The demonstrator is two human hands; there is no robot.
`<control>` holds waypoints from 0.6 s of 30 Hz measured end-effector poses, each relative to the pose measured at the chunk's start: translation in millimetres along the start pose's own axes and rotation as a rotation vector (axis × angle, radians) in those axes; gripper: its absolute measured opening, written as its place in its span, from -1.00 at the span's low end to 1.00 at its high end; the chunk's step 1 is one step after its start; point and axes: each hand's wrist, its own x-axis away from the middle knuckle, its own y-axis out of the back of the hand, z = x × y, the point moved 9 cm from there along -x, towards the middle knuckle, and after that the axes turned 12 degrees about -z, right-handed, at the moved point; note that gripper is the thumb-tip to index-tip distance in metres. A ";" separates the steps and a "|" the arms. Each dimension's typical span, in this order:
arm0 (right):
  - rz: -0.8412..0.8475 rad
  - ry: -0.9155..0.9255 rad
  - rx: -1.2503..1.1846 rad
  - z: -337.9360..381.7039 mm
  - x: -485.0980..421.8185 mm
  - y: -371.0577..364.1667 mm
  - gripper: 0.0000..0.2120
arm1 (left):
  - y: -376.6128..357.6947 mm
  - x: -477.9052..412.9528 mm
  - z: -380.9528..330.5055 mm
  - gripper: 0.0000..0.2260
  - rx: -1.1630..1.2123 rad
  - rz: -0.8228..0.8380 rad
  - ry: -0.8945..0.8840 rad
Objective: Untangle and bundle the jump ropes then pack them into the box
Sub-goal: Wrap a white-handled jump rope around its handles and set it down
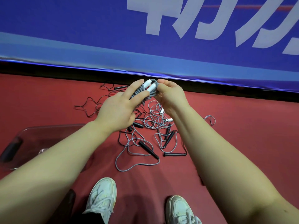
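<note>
Grey bundle [146,92] nearly wound. Left hand [116,109] fingers grasp it; right hand [169,96] fingers pinch the last wrap. Below the fingers, tangled ropes [145,135] on floor [242,126] remain. Nothing bundled seen in box [53,126].

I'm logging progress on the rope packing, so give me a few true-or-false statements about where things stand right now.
1. The left hand and right hand both hold a wound grey rope bundle with white handles. True.
2. The clear box lies to the person's right. False: it lies to their left.
3. Loose ropes lie tangled on the red floor. True.
4. Every handle on the floor is white. False: most are black handles.
</note>
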 end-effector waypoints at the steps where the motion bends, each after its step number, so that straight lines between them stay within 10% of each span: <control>1: 0.025 -0.015 0.001 1.4 1.8 -0.2 -0.89 | -0.5 0.8 1.0 -0.24 0.024 -0.002 0.011; 13: 0.140 -0.561 -0.260 -30.7 14.4 6.2 -0.84 | 2.3 4.3 -0.4 -0.32 0.142 -0.055 0.049; 18: 0.171 -0.505 -0.437 -32.2 15.4 -7.5 -0.85 | -9.3 12.2 18.8 -0.39 0.702 -0.050 0.384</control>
